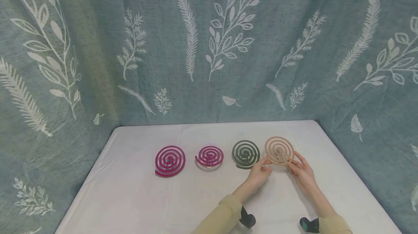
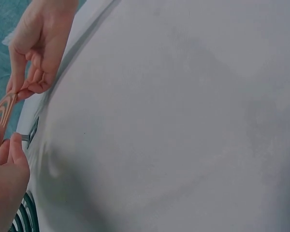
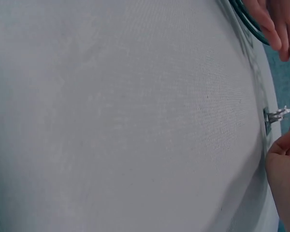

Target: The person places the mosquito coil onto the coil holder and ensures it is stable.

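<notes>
A tan mosquito coil (image 1: 279, 151) is held tilted above the right part of the table by both hands. My left hand (image 1: 259, 173) pinches its lower left rim, and my right hand (image 1: 303, 175) pinches its lower right rim. Below the coil, a small metal stand (image 3: 279, 114) with upright prongs shows in the right wrist view; the head view hides it behind the coil. Just left of my left hand lies a dark green coil (image 1: 245, 154). In the left wrist view the tan coil (image 2: 2, 115) is partly cut off at the edge.
Further left are two magenta coils, a smaller one (image 1: 209, 156) with a metal rim showing beneath it and a larger one (image 1: 170, 161). All are on a white-covered table (image 1: 130, 197). A grey-green leaf-patterned cloth (image 1: 202, 96) surrounds the table's back and sides.
</notes>
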Available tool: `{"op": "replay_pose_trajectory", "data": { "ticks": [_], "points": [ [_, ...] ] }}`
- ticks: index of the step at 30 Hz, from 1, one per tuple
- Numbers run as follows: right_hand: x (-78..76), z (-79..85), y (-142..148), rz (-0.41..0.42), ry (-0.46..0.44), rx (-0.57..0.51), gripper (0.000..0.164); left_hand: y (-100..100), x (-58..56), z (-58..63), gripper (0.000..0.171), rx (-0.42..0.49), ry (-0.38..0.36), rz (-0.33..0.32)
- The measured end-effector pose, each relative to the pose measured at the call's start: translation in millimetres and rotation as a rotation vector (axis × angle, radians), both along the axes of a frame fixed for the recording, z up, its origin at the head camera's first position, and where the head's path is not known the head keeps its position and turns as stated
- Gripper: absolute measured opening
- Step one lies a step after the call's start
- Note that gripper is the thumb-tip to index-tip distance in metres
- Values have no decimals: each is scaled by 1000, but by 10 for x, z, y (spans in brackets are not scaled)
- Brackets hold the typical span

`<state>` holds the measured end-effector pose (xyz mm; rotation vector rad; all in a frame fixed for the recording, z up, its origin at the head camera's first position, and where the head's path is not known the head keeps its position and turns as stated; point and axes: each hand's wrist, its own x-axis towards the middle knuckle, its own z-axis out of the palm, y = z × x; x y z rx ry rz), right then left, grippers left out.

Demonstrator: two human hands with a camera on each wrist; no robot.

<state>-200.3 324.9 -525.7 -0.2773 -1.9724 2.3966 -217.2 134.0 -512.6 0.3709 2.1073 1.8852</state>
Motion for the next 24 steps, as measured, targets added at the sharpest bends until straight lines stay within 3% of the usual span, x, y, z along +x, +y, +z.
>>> {"op": "replay_pose_trajectory", "data": {
  "ticks": [9,24],
  "points": [
    [-54,43,-41,-68,-80,-18,72,39,-78,36,60,-16,44,-19],
    [-90,115,-12,-140,-107,-36,67,155,-63,91,57,37,-55,33]
  ]
}}
